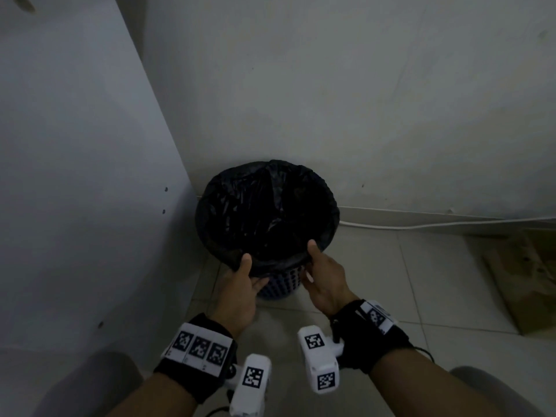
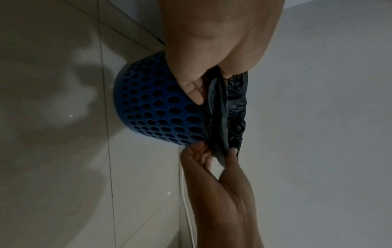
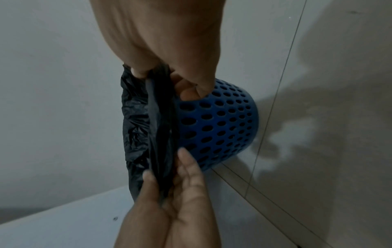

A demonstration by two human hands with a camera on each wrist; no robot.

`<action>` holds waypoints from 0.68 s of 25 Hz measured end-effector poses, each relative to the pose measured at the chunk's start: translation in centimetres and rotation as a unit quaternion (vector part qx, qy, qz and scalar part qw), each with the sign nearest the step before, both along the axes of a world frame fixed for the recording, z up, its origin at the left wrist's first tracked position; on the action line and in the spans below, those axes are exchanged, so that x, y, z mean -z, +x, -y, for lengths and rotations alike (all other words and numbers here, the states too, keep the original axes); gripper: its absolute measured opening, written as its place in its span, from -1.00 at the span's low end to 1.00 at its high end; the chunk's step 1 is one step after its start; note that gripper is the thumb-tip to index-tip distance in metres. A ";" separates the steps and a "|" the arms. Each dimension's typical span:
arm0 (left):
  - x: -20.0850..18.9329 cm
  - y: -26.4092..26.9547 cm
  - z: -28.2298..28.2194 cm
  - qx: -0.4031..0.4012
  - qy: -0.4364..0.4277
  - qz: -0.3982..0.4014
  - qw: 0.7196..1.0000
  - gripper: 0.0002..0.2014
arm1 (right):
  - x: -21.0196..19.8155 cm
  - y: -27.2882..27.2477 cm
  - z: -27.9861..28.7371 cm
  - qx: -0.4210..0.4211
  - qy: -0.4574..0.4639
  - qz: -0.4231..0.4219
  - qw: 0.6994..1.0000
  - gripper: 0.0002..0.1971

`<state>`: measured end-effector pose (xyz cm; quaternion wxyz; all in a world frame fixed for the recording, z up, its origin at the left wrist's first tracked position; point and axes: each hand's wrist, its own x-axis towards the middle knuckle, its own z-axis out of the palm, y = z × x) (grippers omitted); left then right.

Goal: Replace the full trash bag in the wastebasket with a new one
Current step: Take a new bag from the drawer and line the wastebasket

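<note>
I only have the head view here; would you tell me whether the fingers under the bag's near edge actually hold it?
Observer: Yes. In the left wrist view, the left hand pinches the black trash bag at its folded-over edge.
Operator: And the other hand?
Observer: The right hand pinches the same edge, with fingers against the blue wastebasket.
Operator: Is the basket solid?
Observer: No, its wall is full of round holes, right down to the base.

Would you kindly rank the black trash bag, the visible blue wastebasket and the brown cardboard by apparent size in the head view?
1. black trash bag
2. brown cardboard, cut off at the frame edge, so unsure
3. blue wastebasket, mostly hidden
</note>
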<state>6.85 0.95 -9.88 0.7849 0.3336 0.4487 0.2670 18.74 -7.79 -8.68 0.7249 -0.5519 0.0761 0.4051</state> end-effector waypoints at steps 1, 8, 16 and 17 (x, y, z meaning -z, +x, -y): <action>0.0 -0.1 -0.3 -0.011 0.002 0.002 1.000 -0.53 | 0.2 0.3 -0.2 0.005 -0.013 0.007 1.000 -0.65; -0.9 2.2 3.2 0.051 -0.069 0.017 0.996 -0.55 | -0.7 -1.0 -0.3 -0.157 -0.024 0.014 0.987 -0.80; -1.2 1.6 1.4 -0.016 -0.047 0.019 0.999 -0.52 | -0.8 3.9 -1.6 -0.088 -0.050 0.016 0.995 -0.85; -1.1 1.4 1.1 -0.033 -0.049 0.021 0.998 -0.51 | -0.5 3.8 -1.7 -0.110 -0.053 0.015 0.992 -0.86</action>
